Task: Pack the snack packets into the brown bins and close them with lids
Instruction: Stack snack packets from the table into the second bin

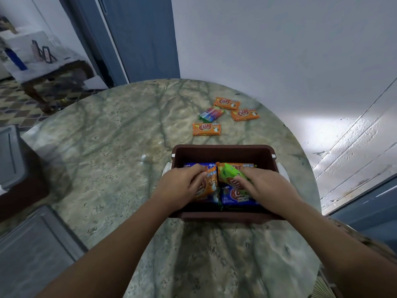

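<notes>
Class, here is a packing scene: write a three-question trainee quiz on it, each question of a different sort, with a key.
1. How many snack packets still lie loose on the table beyond the brown bin?
2. True or false: a lid already covers the brown bin.
3. What does the right hand hold? A) a green packet B) a lid C) nothing

Key:
1. Four: three orange packets and one multicoloured packet.
2. False; it is open, with both hands inside, the left hand on an orange packet.
3. A

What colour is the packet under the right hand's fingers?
Bright green packet, seen in the head view, inside the brown bin.
</notes>
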`<move>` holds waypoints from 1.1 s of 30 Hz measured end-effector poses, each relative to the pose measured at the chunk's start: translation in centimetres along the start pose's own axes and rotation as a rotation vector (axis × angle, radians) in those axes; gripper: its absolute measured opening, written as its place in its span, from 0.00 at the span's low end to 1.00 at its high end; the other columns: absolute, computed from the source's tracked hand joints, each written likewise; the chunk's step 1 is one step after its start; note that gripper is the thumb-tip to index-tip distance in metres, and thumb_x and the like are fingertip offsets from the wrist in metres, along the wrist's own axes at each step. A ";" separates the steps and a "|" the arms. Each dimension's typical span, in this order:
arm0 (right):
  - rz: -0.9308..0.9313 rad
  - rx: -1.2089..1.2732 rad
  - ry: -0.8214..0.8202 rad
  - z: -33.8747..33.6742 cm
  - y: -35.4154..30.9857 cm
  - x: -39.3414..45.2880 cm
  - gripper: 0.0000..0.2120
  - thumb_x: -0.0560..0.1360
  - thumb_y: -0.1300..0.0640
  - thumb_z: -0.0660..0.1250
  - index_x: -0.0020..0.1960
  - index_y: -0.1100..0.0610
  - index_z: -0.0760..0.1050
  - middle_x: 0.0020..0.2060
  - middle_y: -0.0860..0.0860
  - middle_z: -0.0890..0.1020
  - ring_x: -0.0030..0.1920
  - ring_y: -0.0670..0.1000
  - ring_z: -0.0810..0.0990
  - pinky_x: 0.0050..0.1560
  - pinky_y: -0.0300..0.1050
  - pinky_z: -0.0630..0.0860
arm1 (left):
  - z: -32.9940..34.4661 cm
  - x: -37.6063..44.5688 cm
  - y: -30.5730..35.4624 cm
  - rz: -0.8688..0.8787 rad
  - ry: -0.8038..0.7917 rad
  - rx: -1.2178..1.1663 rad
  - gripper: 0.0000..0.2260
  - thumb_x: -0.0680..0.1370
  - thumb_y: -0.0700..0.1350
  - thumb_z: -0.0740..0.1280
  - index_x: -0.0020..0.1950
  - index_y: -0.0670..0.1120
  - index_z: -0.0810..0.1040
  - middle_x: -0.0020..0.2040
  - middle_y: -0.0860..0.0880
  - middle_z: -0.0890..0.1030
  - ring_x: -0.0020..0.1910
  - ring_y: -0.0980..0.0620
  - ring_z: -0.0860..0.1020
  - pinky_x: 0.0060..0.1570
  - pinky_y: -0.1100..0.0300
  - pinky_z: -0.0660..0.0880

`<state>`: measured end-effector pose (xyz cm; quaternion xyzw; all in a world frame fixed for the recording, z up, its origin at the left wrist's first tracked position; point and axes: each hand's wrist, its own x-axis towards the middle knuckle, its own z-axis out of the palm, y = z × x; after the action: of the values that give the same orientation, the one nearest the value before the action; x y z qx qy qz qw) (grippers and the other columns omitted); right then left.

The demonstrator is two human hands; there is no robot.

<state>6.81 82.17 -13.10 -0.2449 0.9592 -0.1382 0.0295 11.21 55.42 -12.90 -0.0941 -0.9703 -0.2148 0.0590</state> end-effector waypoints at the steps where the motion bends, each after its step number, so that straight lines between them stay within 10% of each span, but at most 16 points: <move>1: 0.018 0.049 -0.016 -0.1 0.1 0.1 0.22 0.83 0.36 0.49 0.62 0.47 0.74 0.51 0.46 0.84 0.49 0.51 0.82 0.47 0.53 0.78 | 0.0 0.1 -0.1 0.020 0.001 0.014 0.14 0.85 0.58 0.57 0.64 0.57 0.77 0.51 0.53 0.85 0.49 0.52 0.82 0.44 0.53 0.78; 11: -0.041 -0.028 -0.119 -0.3 -0.1 0.4 0.22 0.83 0.36 0.48 0.67 0.42 0.73 0.61 0.41 0.80 0.58 0.47 0.80 0.53 0.50 0.79 | 0.9 0.7 -0.8 0.148 -0.180 0.311 0.38 0.71 0.73 0.66 0.77 0.57 0.66 0.63 0.52 0.75 0.60 0.50 0.74 0.58 0.55 0.68; 16: -0.074 -0.056 -0.097 0.0 0.3 0.6 0.21 0.79 0.32 0.59 0.69 0.37 0.65 0.61 0.43 0.73 0.52 0.49 0.80 0.48 0.51 0.80 | 0.9 0.9 -0.9 0.212 -0.197 0.396 0.36 0.73 0.66 0.70 0.78 0.59 0.64 0.65 0.51 0.71 0.63 0.49 0.68 0.62 0.53 0.65; 21: -0.137 -0.175 -0.155 0.2 0.6 0.8 0.43 0.66 0.25 0.70 0.76 0.40 0.64 0.64 0.43 0.69 0.62 0.47 0.68 0.62 0.46 0.73 | 1.1 1.1 -1.0 0.198 -0.226 0.385 0.39 0.71 0.66 0.72 0.78 0.60 0.62 0.66 0.51 0.70 0.63 0.49 0.70 0.60 0.53 0.66; 33: -0.195 -0.237 -0.200 -0.3 -0.3 0.8 0.38 0.67 0.31 0.70 0.74 0.41 0.66 0.63 0.43 0.72 0.64 0.48 0.72 0.62 0.47 0.73 | 1.0 1.0 -0.9 0.187 -0.258 0.390 0.32 0.72 0.66 0.71 0.75 0.60 0.70 0.67 0.53 0.71 0.64 0.49 0.67 0.63 0.53 0.65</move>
<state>6.18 81.66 -12.70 -0.3511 0.9327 -0.0014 0.0822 9.93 55.19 -13.97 -0.1971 -0.9799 -0.0033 -0.0289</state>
